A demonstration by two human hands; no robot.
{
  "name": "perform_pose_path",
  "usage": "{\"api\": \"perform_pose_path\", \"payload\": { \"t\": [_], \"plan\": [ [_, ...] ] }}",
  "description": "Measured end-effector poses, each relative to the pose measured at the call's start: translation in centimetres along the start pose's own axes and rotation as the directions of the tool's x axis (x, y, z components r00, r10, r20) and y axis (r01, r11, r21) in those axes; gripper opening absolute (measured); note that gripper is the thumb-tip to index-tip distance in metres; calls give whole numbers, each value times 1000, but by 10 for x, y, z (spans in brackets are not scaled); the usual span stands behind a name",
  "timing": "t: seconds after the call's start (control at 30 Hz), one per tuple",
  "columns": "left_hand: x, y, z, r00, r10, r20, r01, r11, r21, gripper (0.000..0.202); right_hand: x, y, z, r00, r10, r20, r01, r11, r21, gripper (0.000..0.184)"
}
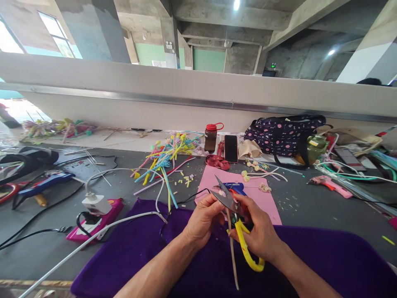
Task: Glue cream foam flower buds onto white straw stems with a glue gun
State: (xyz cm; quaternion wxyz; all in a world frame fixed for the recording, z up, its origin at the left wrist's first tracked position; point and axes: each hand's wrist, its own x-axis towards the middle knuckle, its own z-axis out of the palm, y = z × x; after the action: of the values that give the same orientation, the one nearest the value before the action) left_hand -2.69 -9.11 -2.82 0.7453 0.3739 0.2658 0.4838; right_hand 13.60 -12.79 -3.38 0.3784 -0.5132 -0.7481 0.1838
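Scissors (243, 242) gripped in right hand (262, 227), blades (228, 201) parted | left hand (203, 221): grip unclear | tabletop (297, 203) room right of pink sheet (254, 182) edge

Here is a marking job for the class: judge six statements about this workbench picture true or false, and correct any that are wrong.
1. The right hand holds yellow-handled scissors. True.
2. The scissors' blades are closed together. False: the blades are spread apart.
3. The smartphone is to the right of the water bottle. True.
4. The water bottle's lid is blue. False: the lid is red.
5. The blue glue gun lies on the purple cloth. False: it lies on the pink sheet.
6. A white charger sits on the magenta power strip. True.
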Motion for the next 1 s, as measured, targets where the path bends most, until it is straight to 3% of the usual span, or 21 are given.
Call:
{"api": "perform_pose_path", "payload": {
  "t": [0.57,1.0],
  "plan": [
    [1,-5,-1,1000,25,-4,-25,1000,-7,19,-1,6,6,1000,18,7,-19,991,130,70],
    [1,-2,0,999,30,-10,-30,1000,2,20,-2,5,5,999,-9,-34,11,998,61,69]
  ]
}}
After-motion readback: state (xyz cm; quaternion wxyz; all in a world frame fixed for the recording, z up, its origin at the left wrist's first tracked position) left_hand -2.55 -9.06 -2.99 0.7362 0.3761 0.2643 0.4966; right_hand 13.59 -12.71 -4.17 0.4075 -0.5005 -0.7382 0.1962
